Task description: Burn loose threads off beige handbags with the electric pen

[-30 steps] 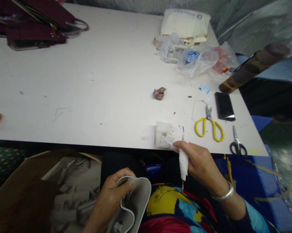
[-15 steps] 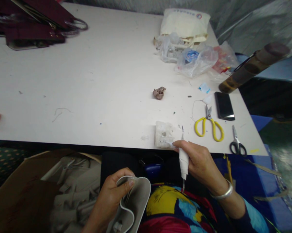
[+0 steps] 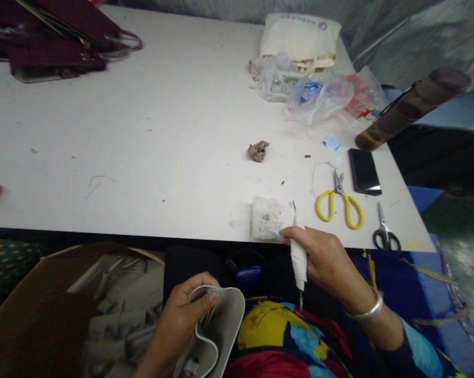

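My left hand (image 3: pixel 177 320) pinches a light grey, leather-like pouch (image 3: pixel 229 320) by its upper edge, thumb on the inside. The pouch gapes, with a curved inner layer showing; its lower part runs out of view. In my right hand (image 3: pixel 326 257) is a slim tool wrapped in white (image 3: pixel 299 268), with a thin dark tip at each end; its exact kind I cannot make out. The forefinger of that hand reaches the corner of a stained whitish pad (image 3: pixel 264 212) at the table's front edge.
Yellow-handled scissors (image 3: pixel 339 202), black-handled scissors (image 3: pixel 385 236), a phone (image 3: pixel 363 170) and a tall bottle (image 3: pixel 410 110) stand or lie at right. Behind are plastic bags (image 3: pixel 319 100) and a cream bag (image 3: pixel 300 39). Grey pieces fill a carton (image 3: pixel 35 325) at lower left.
My right hand has shifted very slightly, and the lower end of the white-wrapped tool has swung a little to the right. My left hand and the pouch stay in place.
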`<act>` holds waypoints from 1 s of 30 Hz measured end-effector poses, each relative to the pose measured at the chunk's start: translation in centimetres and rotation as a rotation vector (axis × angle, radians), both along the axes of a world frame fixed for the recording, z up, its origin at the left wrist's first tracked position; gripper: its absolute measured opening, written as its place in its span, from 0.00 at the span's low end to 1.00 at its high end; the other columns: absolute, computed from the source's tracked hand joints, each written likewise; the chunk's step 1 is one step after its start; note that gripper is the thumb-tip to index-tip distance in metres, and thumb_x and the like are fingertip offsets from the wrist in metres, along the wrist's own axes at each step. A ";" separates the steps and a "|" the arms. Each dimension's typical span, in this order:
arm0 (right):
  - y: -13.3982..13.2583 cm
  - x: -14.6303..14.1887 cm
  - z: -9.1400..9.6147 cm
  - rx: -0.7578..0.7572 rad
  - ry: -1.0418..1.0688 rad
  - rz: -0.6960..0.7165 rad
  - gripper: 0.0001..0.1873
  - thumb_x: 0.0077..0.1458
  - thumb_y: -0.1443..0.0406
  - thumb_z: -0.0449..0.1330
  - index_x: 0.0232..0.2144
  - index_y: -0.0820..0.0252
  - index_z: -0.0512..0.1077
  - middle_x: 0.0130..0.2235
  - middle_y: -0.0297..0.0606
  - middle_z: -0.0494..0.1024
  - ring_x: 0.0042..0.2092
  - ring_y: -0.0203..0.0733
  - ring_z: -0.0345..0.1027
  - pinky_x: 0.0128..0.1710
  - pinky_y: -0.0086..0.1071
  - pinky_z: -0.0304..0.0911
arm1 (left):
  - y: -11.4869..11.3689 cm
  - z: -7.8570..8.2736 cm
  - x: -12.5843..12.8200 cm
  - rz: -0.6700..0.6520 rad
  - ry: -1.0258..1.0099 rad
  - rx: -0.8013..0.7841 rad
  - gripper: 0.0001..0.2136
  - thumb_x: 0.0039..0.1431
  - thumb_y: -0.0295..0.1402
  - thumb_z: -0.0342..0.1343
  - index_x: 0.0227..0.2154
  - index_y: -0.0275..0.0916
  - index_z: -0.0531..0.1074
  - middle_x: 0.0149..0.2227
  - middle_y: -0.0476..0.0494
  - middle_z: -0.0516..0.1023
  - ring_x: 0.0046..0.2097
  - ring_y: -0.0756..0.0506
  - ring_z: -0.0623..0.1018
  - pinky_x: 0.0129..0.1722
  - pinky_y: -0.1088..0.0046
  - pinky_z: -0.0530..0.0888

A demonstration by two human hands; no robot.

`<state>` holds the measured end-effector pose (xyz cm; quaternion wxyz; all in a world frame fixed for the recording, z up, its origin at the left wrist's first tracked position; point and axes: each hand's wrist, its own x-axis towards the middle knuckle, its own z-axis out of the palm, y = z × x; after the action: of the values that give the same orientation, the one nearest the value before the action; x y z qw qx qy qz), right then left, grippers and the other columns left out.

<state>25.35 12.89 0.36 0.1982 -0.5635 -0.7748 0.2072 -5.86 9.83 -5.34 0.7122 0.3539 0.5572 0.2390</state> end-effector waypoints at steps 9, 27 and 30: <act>1.2 0.8 0.9 -0.067 -0.036 0.097 0.13 0.62 0.73 0.50 0.45 0.59 0.70 0.34 0.39 0.74 0.36 0.45 0.69 0.36 0.33 0.58 | 0.2 0.7 0.4 0.031 0.015 -0.003 0.19 0.51 0.48 0.70 0.28 0.36 0.75 0.27 0.48 0.68 0.30 0.49 0.65 0.30 0.76 0.64; 2.7 1.3 2.1 -0.062 -0.174 0.224 0.15 0.58 0.79 0.53 0.41 0.59 0.70 0.33 0.37 0.74 0.36 0.44 0.69 0.36 0.33 0.57 | 0.0 0.2 0.0 0.038 0.001 0.003 0.18 0.51 0.47 0.70 0.29 0.36 0.76 0.28 0.47 0.69 0.31 0.48 0.67 0.31 0.76 0.65; 3.1 1.4 2.3 -0.060 -0.204 0.254 0.15 0.58 0.79 0.52 0.40 0.58 0.70 0.32 0.36 0.74 0.34 0.43 0.68 0.34 0.33 0.55 | 0.0 0.2 0.0 0.035 0.006 0.018 0.17 0.52 0.46 0.70 0.29 0.37 0.76 0.28 0.47 0.69 0.31 0.48 0.67 0.31 0.76 0.65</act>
<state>26.77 16.03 2.61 0.0740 -0.4847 -0.8494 0.1954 -5.82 9.80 -5.18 0.7030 0.3511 0.5632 0.2556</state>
